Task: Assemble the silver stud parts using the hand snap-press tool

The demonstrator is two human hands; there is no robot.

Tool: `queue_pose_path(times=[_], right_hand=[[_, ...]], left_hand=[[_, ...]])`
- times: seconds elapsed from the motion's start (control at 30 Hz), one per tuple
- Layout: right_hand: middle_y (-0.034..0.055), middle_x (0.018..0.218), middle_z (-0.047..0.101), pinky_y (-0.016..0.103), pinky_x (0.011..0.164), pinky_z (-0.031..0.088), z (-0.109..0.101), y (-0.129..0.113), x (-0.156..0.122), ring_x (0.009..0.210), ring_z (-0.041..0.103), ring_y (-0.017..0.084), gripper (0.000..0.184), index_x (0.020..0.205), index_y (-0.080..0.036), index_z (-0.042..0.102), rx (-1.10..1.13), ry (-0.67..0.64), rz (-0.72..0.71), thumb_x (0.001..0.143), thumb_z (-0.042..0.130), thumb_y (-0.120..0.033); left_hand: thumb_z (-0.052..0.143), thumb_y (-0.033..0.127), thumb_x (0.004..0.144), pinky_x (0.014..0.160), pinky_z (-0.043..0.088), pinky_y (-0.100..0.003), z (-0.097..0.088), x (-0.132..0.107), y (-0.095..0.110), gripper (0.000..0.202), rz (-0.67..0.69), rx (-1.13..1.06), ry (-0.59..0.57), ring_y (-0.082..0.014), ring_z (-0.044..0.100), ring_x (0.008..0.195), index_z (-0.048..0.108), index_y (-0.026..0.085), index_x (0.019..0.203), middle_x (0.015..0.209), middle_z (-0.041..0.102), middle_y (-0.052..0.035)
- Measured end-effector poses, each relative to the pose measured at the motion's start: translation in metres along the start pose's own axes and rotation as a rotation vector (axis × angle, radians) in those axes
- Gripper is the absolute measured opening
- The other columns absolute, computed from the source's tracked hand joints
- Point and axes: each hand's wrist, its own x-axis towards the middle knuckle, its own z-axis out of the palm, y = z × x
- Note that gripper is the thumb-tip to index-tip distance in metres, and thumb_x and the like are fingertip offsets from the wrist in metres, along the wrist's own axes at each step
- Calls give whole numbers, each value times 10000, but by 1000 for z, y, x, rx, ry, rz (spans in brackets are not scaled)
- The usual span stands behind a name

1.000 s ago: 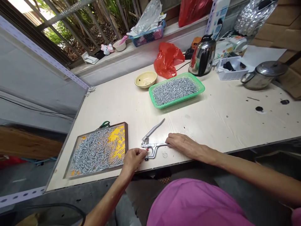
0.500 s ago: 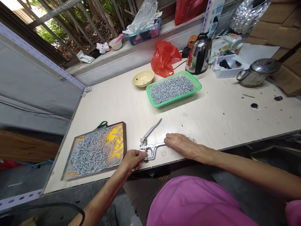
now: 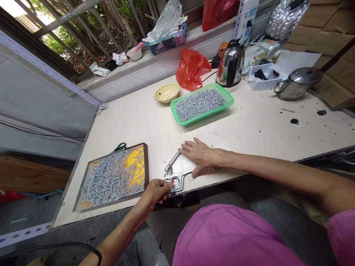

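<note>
Silver snap-fastener pliers (image 3: 181, 178) lie near the table's front edge, their spring-loaded upper lever raised at an angle. My left hand (image 3: 157, 190) is closed in a pinch at the jaw, beside a small red part; whatever is between the fingertips is too small to make out. Over the handles, my right hand (image 3: 200, 154) is open with fingers spread, fingertips at the end of the upper lever and thumb by the lower handle. Left of the pliers, a shallow tray (image 3: 146, 162) holds many small silver metal pieces (image 3: 108, 181) on a yellow base.
A green basket (image 3: 205, 117) full of similar metal pieces stands farther back. Behind it are a cream bowl (image 3: 166, 93), a red plastic bag (image 3: 190, 68) and a steel kettle (image 3: 230, 62). Green-handled scissors (image 3: 121, 146) lie behind the tray. A lidded pot (image 3: 299, 85) stands at right.
My right hand has lifted from the lower handle, opened, and moved up and left over the raised lever. The left hand stays pinched at the jaw. The view has shifted slightly.
</note>
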Motion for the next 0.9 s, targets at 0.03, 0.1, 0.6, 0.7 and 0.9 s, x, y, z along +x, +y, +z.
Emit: queue_pose_path(times=[0.03,0.1,0.6,0.7,0.9], right_hand=[[218,1274,462,614,1027,187,0,-2,-1,1201,370,388,1041,1330,-82,397,-1,13,4,524,742,-644],[196,1207,506,602,1020,209,-1,-4,-3,1138,410,361,985,1295,-84,426,2,33,19,540,738,-635],[166,1119,530,554,947,283,-2,-12,-14,1052,428,327,793,1186,-85,483,-25,57,45,631,712,-602],[160,1089,546,512,927,301,-4,-15,-16,1025,441,312,741,1153,-88,505,-47,49,54,649,714,-588],[134,1039,564,407,848,329,-10,-22,-19,995,460,280,586,1044,-103,564,-73,-6,75,695,711,-551]], left_hand=[[737,633,492,341,243,-172,0,-1,0,530,-4,-2,9,-54,367,371,587,141,619,430,454,55],[741,630,489,341,266,-170,0,-2,-2,530,-11,-17,16,-58,389,385,575,144,619,456,470,51],[766,568,493,338,309,-158,0,-1,-3,495,-32,-46,-24,-49,402,391,605,125,644,482,487,45],[766,578,480,335,310,-160,1,0,-3,502,-33,-44,-19,-51,398,386,587,134,632,474,470,52],[669,593,619,400,381,-215,3,-6,-5,457,4,68,53,-86,438,428,537,155,612,514,479,39]])
